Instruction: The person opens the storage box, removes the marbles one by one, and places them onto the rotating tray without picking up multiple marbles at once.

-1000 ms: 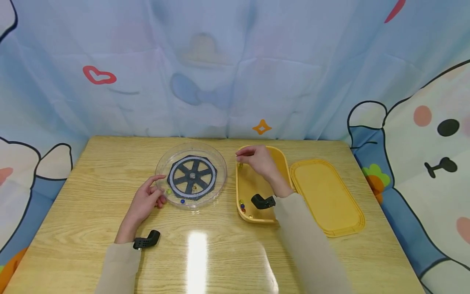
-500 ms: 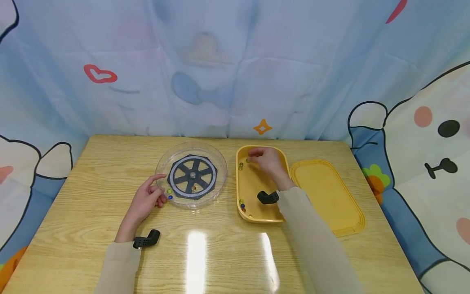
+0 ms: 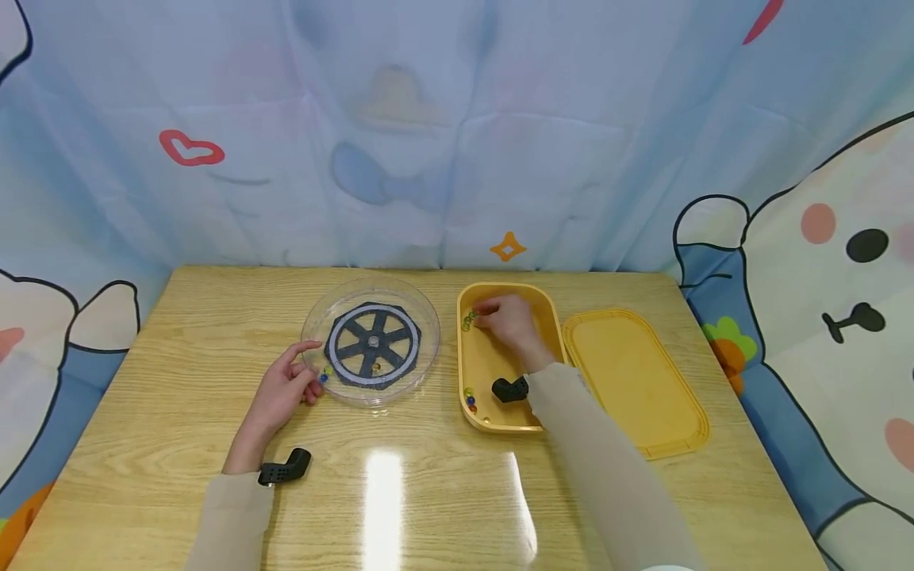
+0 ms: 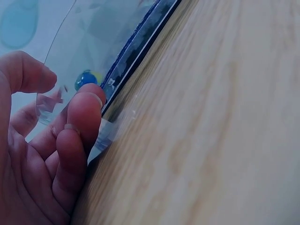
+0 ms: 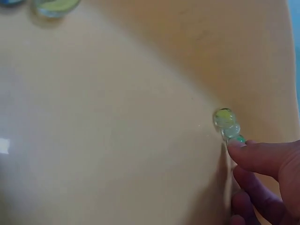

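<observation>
In the head view my left hand (image 3: 282, 386) grips the near-left rim of a round clear plastic dish (image 3: 431, 317). Yellow and blue marbles (image 4: 86, 78) lie by its fingers inside the dish. A dark spoked wheel-like shape with a pale ring (image 3: 343, 353) shows in the dish, with an amber marble (image 3: 377, 366) near it. My right hand (image 3: 508, 321) reaches into the yellow tray (image 3: 500, 424). Its thumb and fingers pinch a green marble (image 5: 240, 138), partly hidden by the thumb. That marble touches a short row of clear yellow-green marbles (image 5: 225, 118) by the wall.
Several more marbles (image 3: 471, 400) lie at the tray's near-left corner. The flat yellow lid (image 3: 639, 385) lies on the wooden table (image 3: 443, 507) right of the tray. A printed curtain (image 3: 428, 159) hangs behind the table.
My right hand moved from the tray's left rim rightward into the tray, then slightly back toward the marbles at its left wall. The blue marble in the dish rolled left to my left hand.
</observation>
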`<state>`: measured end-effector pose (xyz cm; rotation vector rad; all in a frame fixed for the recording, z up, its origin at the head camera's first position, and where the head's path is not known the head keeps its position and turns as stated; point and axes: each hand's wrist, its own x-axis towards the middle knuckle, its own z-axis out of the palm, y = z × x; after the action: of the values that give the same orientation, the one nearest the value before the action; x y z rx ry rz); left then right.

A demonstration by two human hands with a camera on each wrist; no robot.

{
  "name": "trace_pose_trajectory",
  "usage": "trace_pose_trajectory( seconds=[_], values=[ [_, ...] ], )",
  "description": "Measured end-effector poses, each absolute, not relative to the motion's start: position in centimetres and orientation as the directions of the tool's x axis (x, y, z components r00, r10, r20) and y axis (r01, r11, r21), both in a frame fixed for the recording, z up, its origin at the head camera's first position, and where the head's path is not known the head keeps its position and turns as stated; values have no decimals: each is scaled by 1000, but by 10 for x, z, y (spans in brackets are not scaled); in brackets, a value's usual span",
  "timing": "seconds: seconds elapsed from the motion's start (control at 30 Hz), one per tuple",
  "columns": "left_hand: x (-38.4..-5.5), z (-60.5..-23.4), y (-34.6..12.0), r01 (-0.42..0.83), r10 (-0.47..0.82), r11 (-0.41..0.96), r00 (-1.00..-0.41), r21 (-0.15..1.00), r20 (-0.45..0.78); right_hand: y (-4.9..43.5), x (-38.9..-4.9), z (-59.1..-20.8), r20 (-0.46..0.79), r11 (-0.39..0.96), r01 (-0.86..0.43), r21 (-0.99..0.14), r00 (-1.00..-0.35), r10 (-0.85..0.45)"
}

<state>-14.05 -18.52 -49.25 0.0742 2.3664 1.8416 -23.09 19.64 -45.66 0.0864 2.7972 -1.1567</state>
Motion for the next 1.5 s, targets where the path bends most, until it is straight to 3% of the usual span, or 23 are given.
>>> trace_pose_trajectory(
  seconds=[0.5,1.2,1.5],
  values=[
    [-139,-480,-186,-75,161,325,-978,943,-133,188,-227,-456,-111,733,101,-672,-993,35],
    [-132,-474,-188,-179,251,268,-936,947,-248,184,-229,-457,-117,760,92,-643,-993,21],
    [-133,-481,-187,-147,273,194,-942,970,-198,185,-228,-454,-131,750,108,-653,-991,29]
  ],
)
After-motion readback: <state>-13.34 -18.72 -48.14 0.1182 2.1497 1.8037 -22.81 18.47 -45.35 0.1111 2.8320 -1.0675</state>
